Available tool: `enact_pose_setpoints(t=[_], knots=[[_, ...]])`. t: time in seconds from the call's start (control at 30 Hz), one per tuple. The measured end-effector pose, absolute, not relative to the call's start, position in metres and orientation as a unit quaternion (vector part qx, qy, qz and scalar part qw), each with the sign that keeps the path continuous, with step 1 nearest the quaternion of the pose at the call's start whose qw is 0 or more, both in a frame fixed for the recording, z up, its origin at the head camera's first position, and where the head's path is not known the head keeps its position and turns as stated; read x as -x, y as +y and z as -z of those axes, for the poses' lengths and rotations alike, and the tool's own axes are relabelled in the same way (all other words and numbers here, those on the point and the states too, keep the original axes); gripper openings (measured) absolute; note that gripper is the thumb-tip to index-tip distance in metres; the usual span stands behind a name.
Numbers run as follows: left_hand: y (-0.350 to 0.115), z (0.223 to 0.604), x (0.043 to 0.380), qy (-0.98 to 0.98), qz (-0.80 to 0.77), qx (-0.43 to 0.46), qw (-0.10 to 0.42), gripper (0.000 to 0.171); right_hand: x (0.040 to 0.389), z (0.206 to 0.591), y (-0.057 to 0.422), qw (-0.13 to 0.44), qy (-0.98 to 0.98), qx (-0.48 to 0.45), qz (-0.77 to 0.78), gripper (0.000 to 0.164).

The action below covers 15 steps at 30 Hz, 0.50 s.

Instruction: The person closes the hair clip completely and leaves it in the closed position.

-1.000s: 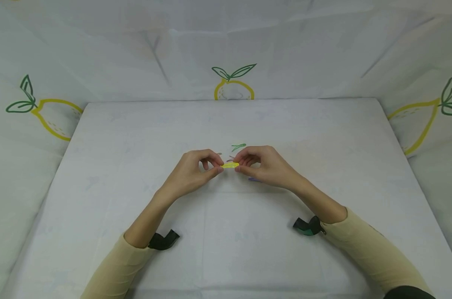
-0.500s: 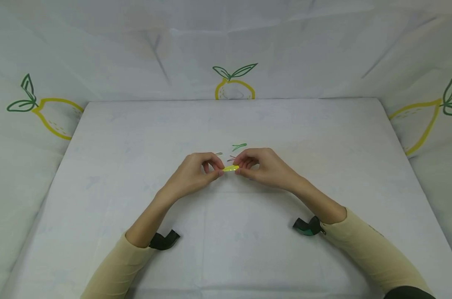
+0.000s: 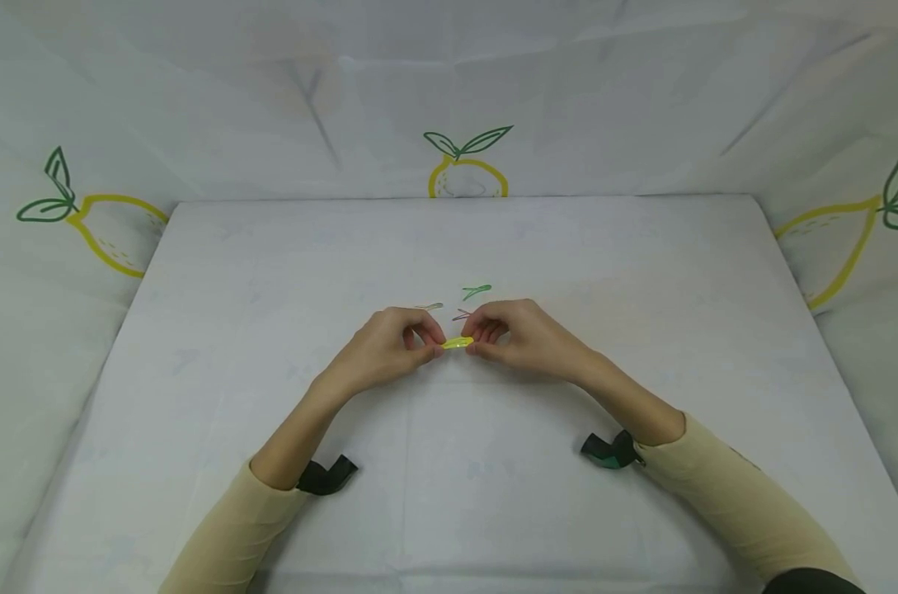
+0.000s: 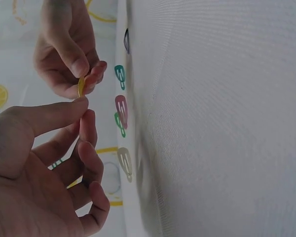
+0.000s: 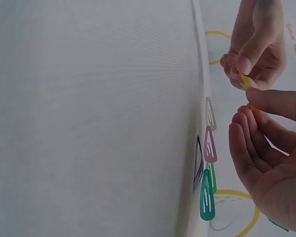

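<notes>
A yellow snap hair clip (image 3: 458, 342) is held between both hands, above the white tabletop. The left hand (image 3: 392, 345) pinches one end with thumb and index finger; the right hand (image 3: 519, 337) pinches the other end the same way. In the left wrist view, the yellow clip's narrow edge shows between the fingertips. Just beyond the hands lie a green hair clip (image 3: 477, 291), a pink one (image 3: 461, 314) and a beige one (image 3: 432, 306). The wrist views also show a teal clip (image 4: 120, 76) and a dark purple-blue clip (image 5: 198, 165), both hidden in the head view.
A white cloth covers the table (image 3: 449, 478). White curtains with lemon drawings (image 3: 467, 177) enclose its back and sides. Black wrist mounts (image 3: 328, 476) stick out from both cream sleeves (image 3: 233, 528).
Both hands have drawn slightly toward the person with the yellow hair clip. More of the beige clip shows now, while the purple-blue one has become hidden behind the right hand.
</notes>
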<state>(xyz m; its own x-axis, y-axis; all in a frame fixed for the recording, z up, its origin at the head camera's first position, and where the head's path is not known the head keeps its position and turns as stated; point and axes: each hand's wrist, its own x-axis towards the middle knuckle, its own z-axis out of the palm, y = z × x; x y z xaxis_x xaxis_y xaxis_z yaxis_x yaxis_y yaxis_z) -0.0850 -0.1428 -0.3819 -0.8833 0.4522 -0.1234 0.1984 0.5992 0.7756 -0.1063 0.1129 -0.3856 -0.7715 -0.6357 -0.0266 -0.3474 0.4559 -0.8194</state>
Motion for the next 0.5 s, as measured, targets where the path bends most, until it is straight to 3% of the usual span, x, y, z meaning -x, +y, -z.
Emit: enact_pose_setpoints(t=[0.5], knots=[[-0.1383, 0.3838, 0.0857, 0.903, -0.356, -0.171, 0.170, 0.007, 0.1058, 0.3876, 0.1101, 0.166, 0.854, 0.308, 0.386, 0.011]])
